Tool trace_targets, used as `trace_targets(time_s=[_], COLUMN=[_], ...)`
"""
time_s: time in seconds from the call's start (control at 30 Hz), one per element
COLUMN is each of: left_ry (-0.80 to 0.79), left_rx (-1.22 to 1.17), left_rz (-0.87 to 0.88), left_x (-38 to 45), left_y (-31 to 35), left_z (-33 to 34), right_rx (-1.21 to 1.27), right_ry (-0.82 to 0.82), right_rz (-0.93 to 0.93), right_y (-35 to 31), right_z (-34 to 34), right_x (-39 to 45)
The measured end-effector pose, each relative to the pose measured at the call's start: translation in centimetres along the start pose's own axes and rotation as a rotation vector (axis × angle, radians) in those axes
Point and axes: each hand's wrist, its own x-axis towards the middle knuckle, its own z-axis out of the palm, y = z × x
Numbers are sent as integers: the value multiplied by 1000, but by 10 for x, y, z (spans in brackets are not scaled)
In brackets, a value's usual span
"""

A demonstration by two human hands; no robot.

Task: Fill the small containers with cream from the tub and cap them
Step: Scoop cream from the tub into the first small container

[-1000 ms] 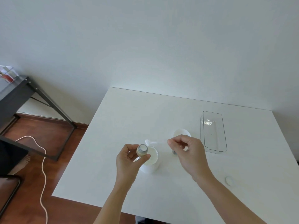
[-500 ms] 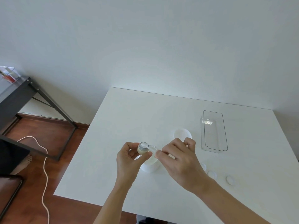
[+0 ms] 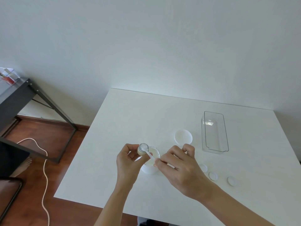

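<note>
My left hand (image 3: 128,162) grips a small jar (image 3: 142,149) tilted over the open white cream tub (image 3: 150,162), which stands on the white table (image 3: 123,121). White cream shows in the jar's mouth. My right hand (image 3: 179,167) pinches a small white spatula (image 3: 150,156) whose tip lies in the jar's opening. The tub's lid (image 3: 183,137) lies upside down behind my right hand. Three small white caps (image 3: 213,176) lie on the table to the right of that hand.
A clear rectangular plastic bin (image 3: 214,132) stands at the right rear of the table. A black-framed side table (image 3: 24,95) is on the left, with a white cable (image 3: 44,168) and someone's bare foot (image 3: 22,165) on the wooden floor.
My right hand has swung left and down, bringing the spatula from above the tub into the jar's mouth. The left hand has lifted the jar slightly.
</note>
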Motion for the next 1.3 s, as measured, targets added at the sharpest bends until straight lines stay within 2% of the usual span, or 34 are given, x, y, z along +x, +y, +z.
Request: trace_targets(time_s=[0.1,0.17,0.23,0.37,0.43,0.53,0.8,1.07,1.3], left_ry=[6,13,16,-23,-57,-97,-192,-242,-216], left_rx=[-7,-18,-38,-60,-60,-61,-56,-41,-45], left_rz=[-10,-14,-15,8,26,42,43,45,30], left_x=[0,1,1,-1,-2,-3,-6,-7,-5], left_y=[0,0,0,2,3,6,9,11,9], left_z=[0,-1,-1,-1,-1,0,-3,-8,-10], right_rx=[10,27,118,457,578,681,788,809,792], right_ry=[21,67,118,135,101,41,-85,-264,-179], right_rz=[31,122,322,847,988,1090,1160,938,983], right_y=[0,2,4,5,8,14,24,32,43], right_z=[-4,-9,-12,-13,-9,-3,3,-9,-15], right_x=[1,5,11,21,22,20,19,26,24])
